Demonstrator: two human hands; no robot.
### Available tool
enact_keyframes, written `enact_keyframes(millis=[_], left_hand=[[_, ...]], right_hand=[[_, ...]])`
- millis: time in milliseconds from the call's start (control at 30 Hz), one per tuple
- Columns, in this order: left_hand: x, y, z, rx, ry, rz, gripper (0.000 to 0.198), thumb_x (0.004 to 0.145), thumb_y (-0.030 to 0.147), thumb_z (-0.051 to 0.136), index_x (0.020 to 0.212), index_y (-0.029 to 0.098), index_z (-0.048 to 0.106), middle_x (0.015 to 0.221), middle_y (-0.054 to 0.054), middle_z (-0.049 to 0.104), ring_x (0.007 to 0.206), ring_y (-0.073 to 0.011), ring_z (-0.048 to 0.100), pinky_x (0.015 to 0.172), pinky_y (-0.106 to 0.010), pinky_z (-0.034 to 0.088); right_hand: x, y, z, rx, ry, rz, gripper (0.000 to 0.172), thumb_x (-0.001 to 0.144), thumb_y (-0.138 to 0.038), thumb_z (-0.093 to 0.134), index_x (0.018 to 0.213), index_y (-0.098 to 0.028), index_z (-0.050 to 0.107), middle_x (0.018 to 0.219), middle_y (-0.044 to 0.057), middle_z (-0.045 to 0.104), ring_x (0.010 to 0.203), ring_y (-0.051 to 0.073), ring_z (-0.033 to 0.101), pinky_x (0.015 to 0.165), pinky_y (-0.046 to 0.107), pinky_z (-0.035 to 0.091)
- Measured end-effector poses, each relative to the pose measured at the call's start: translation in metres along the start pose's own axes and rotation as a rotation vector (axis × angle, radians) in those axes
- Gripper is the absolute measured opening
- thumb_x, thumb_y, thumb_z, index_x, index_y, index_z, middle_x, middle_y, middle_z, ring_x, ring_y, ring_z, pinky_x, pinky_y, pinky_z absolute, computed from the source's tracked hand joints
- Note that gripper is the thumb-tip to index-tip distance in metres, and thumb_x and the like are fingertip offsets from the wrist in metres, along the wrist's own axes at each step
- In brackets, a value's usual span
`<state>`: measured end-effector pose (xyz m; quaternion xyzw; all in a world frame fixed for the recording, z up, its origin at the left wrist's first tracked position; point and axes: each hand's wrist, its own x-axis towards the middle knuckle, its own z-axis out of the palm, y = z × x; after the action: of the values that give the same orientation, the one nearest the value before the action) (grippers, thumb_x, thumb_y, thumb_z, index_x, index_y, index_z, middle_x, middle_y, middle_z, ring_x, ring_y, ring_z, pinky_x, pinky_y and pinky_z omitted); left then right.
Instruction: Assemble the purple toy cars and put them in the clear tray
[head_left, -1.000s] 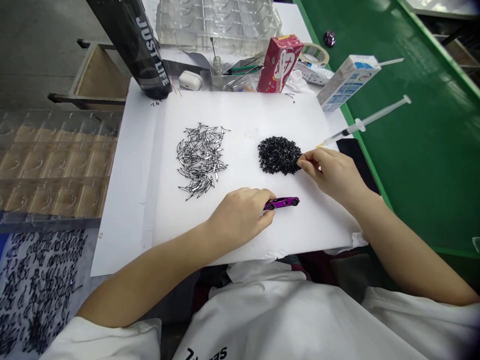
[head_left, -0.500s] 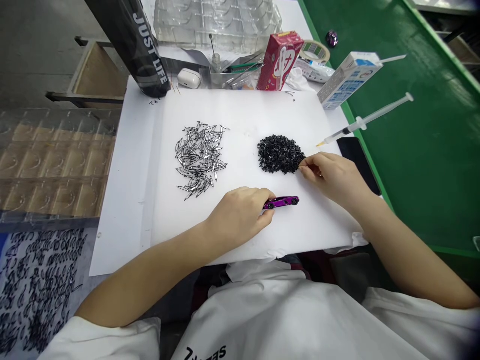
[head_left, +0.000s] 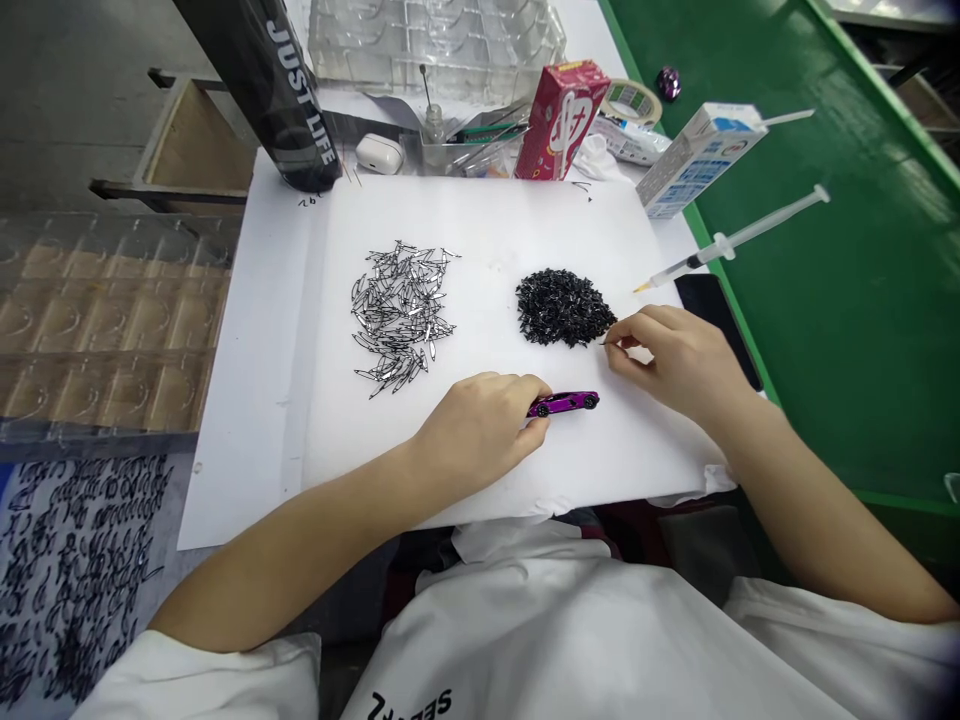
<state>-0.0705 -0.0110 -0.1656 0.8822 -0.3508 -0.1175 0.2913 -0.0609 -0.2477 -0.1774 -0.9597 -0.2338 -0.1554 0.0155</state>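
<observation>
My left hand (head_left: 487, 425) is closed on the rear end of a purple toy car (head_left: 568, 403), held sideways above the white board (head_left: 480, 220). The thumb and fingers of my right hand (head_left: 667, 360) are pinched together at the right edge of a pile of small black parts (head_left: 562, 307). A tiny dark piece (head_left: 604, 344) shows at those fingertips; its exact form is too small to make out. Left of the black pile lies a loose heap of thin, pointed clear pieces with black outlines (head_left: 401, 315).
A syringe (head_left: 739, 240) and a dark phone (head_left: 716, 320) lie right of the board. Along the back stand a black bottle (head_left: 270, 100), an earbud case (head_left: 379, 154), a red carton (head_left: 561, 120) and a white-blue carton (head_left: 697, 160). Clear plastic trays (head_left: 112, 320) sit at left.
My right hand has drawn slightly right and down from the black pile's edge, and a tiny dark piece now shows at its fingertips. The left hand and car have barely moved.
</observation>
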Motion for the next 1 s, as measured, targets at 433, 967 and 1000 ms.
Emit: enact_keyframes(millis=[433,967,1000], left_hand=[[0.0,0.0,0.0,0.004,0.002,-0.002,0.021,0.081,0.019,0.052,0.101,0.016,0.06,0.088,-0.001,0.068,0.078,-0.0163,0.062,0.072,-0.028,0.047],[0.0,-0.002,0.003,0.015,0.024,0.028,0.018,0.084,0.022,0.05,0.098,0.016,0.06,0.091,-0.002,0.068,0.083,-0.0179,0.062,0.073,-0.029,0.047],[0.0,-0.002,0.003,0.019,0.026,0.028,0.018,0.084,0.022,0.05,0.098,0.016,0.06,0.091,-0.002,0.068,0.083,-0.0178,0.062,0.073,-0.029,0.047]], right_hand=[[0.0,-0.007,-0.011,-0.097,-0.033,-0.162,0.013,0.079,-0.016,0.051,0.07,-0.018,0.059,0.065,0.002,0.064,0.061,0.016,0.057,0.053,0.027,0.042],[-0.004,-0.06,-0.027,-0.021,0.188,-0.342,0.009,0.075,-0.017,0.061,0.081,-0.022,0.058,0.067,-0.001,0.064,0.059,0.013,0.055,0.053,0.027,0.043],[-0.004,-0.06,-0.027,-0.016,0.183,-0.343,0.009,0.075,-0.018,0.061,0.082,-0.023,0.058,0.067,-0.001,0.065,0.06,0.013,0.056,0.054,0.027,0.043]])
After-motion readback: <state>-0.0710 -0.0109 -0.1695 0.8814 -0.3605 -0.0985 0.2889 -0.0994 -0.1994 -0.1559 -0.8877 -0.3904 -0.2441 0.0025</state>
